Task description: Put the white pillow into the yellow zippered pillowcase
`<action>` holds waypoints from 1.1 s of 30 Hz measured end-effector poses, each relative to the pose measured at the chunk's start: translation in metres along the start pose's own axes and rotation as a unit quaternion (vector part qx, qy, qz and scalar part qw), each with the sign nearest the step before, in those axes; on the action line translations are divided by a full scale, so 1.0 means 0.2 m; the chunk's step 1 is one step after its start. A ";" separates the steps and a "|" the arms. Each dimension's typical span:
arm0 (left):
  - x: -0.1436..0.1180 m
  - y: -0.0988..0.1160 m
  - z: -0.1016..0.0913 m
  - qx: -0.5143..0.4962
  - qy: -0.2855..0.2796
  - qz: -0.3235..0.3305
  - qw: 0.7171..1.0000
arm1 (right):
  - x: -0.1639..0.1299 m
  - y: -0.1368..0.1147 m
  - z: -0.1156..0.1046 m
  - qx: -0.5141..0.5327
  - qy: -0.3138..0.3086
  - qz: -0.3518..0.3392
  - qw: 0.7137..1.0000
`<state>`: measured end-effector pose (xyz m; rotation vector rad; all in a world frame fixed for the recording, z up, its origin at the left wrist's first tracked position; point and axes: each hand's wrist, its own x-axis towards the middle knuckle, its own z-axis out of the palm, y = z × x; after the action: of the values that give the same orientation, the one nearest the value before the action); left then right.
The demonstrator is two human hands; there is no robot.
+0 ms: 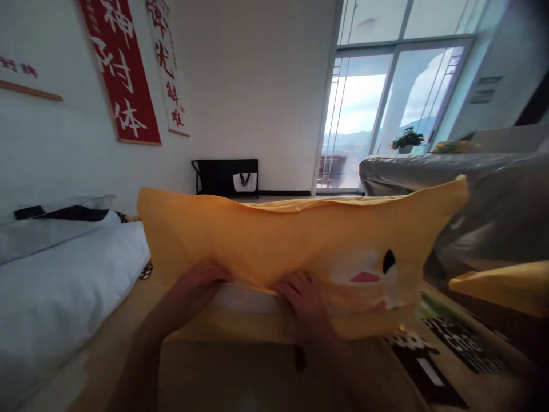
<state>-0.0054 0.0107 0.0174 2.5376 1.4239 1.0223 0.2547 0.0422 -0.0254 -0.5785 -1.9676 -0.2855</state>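
Note:
A yellow pillow (257,234) stands on its long side across the middle of the view, with a printed black eye and pink patches toward its right end. Low on its near face the pillowcase gapes, and a white strip (246,300) shows in the gap. My left hand (199,286) is closed on the pillowcase at the left of this gap. At the right of it, my right hand (305,300) grips the fabric with bent fingers. Both thumbs are mostly hidden.
White pillows (64,280) lie at the left, with a black item (72,213) on top. Another yellow cloth item (506,283) is at the right. Behind stand a plastic-covered piece of furniture (506,177) and a black folded frame (218,174) by the wall. Printed bedding (484,377) lies beneath.

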 end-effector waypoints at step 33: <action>-0.18 -0.17 -0.20 0.008 0.048 -0.113 0.992 | -0.02 0.03 0.02 -0.052 0.001 -0.026 0.998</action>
<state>-0.0667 -0.0084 0.0186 2.2962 1.7029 1.1107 0.2561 0.0485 -0.0306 -0.5946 -1.9757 -0.4222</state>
